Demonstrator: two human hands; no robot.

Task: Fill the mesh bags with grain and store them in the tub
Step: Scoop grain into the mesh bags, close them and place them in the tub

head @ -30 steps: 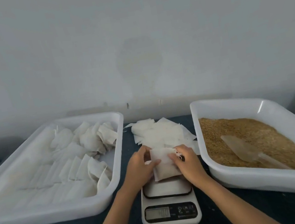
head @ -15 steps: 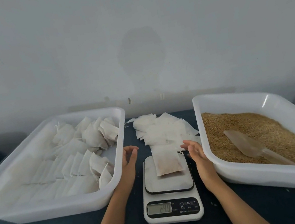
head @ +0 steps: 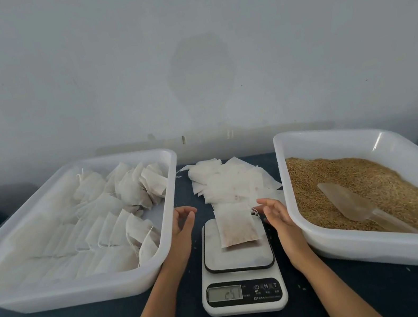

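A filled white mesh bag (head: 235,224) lies flat on the platform of a small kitchen scale (head: 239,264) in the middle of the table. My left hand (head: 182,224) hovers just left of the scale, fingers relaxed, holding nothing. My right hand (head: 275,213) hovers just right of the bag, also relaxed and apart from it. The white tub (head: 85,287) on the left holds several filled bags in rows. On the right, a second white tub (head: 386,252) holds brown grain (head: 318,181) with a clear plastic scoop (head: 355,205) lying in it.
A loose pile of empty mesh bags (head: 231,182) lies on the dark table behind the scale. The scale's display (head: 224,293) is lit. A plain wall stands close behind the table.
Both hands let go of the bag, left it on the scale and drew apart to either side. The scale's reading has changed.
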